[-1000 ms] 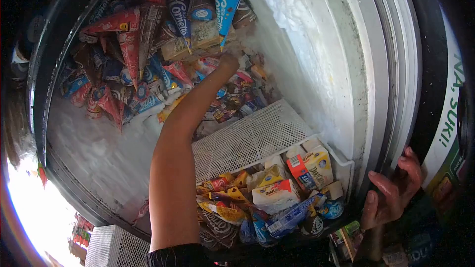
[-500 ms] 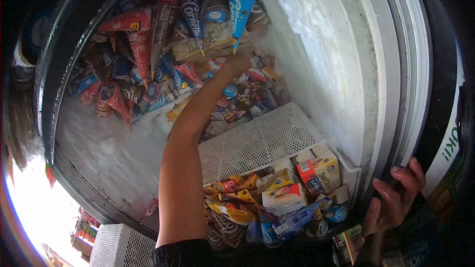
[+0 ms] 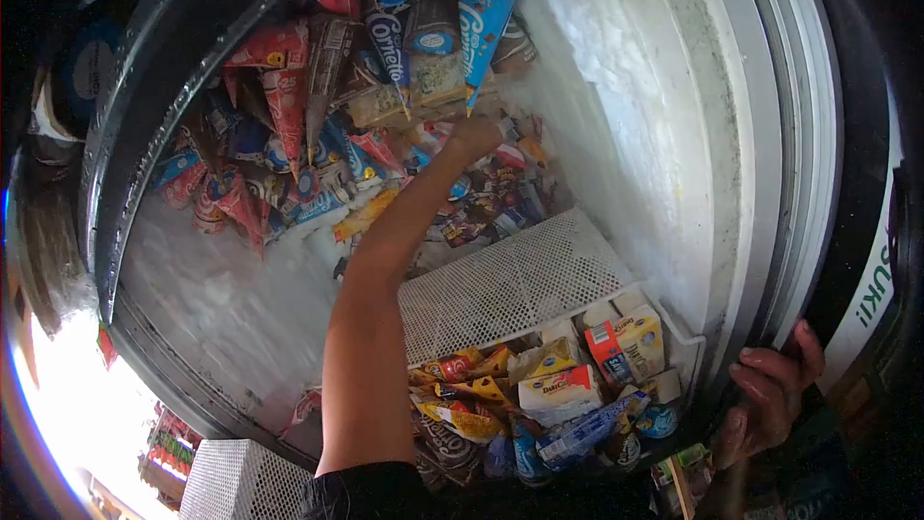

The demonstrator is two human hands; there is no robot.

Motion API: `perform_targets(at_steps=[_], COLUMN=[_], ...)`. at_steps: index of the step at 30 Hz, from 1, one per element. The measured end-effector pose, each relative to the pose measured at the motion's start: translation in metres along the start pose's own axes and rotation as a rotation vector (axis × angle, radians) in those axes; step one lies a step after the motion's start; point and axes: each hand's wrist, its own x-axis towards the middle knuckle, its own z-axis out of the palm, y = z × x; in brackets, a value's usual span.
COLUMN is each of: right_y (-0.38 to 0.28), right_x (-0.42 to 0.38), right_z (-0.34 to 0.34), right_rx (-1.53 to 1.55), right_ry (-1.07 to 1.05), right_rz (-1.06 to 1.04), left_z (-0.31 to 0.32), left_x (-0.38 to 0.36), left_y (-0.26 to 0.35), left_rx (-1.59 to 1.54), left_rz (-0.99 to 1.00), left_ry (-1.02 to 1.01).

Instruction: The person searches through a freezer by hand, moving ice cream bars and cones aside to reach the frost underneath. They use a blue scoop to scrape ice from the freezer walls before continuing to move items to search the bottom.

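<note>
My left hand [image 3: 478, 138] is deep inside a frosty chest freezer, low over a heap of small wrapped ice creams [image 3: 491, 197]. Its fingers point away and down, hidden from me, so I cannot see what they touch. Just above it hangs a blue Cornetto cone [image 3: 481, 34], tip down, beside a dark blue Cornetto cone [image 3: 387, 46]. Red-wrapped cones [image 3: 284, 106] lie further left. At the lower right, my right hand [image 3: 770, 395] rests at the freezer's dark rim, fingers apart and slightly bent, with nothing visible in them.
A white perforated basket [image 3: 510, 265] holds ice cream packs and a yellow-and-red carton [image 3: 626, 342] near the front. Thick frost [image 3: 606, 67] coats the right wall. The black lid edge [image 3: 173, 125] curves along the left. Another white mesh basket [image 3: 217, 481] stands outside, lower left.
The whole view has shifted a little, so the freezer contents appear slightly further right and lower. My left hand stays over the same heap, and my right hand remains at the rim.
</note>
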Motion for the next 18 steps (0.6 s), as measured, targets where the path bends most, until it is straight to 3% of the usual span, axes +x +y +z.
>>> perform_targets(at_steps=[5,8,10,11,13,14,16,17,18], right_y=[0.003,0.002,0.000,0.001,0.002,0.001,-0.004,-0.005,-0.005], right_x=[0.000,0.001,0.002,0.004,0.007,0.008,0.011,0.012,0.012], right_z=[0.007,-0.001,0.006,0.005,0.000,0.000,0.005,0.007,0.008], right_rx=[0.083,0.018,0.079,0.071,0.047,0.043,0.081,0.124,0.166], right_ry=[0.119,-0.030,0.078,0.085,0.022,0.032,0.099,0.161,0.195], right_rz=[-0.030,-0.042,-0.027,-0.026,-0.094,-0.099,-0.089,-0.066,-0.097], left_z=[0.020,0.025,-0.001,-0.001,0.028,0.030,0.026,0.021,0.010], left_x=[0.014,0.012,0.005,0.006,0.011,0.008,-0.005,-0.014,-0.022], left_y=[-0.001,0.002,0.015,0.015,0.012,0.013,0.014,0.013,0.011], left_rx=[-0.071,-0.010,-0.043,-0.040,-0.075,-0.072,-0.069,-0.058,-0.194], left_rz=[0.059,0.083,-0.100,-0.098,-0.041,-0.050,-0.096,-0.110,-0.185], left_ry=[-0.020,0.005,-0.120,-0.110,0.161,0.170,0.397,0.403,0.153])
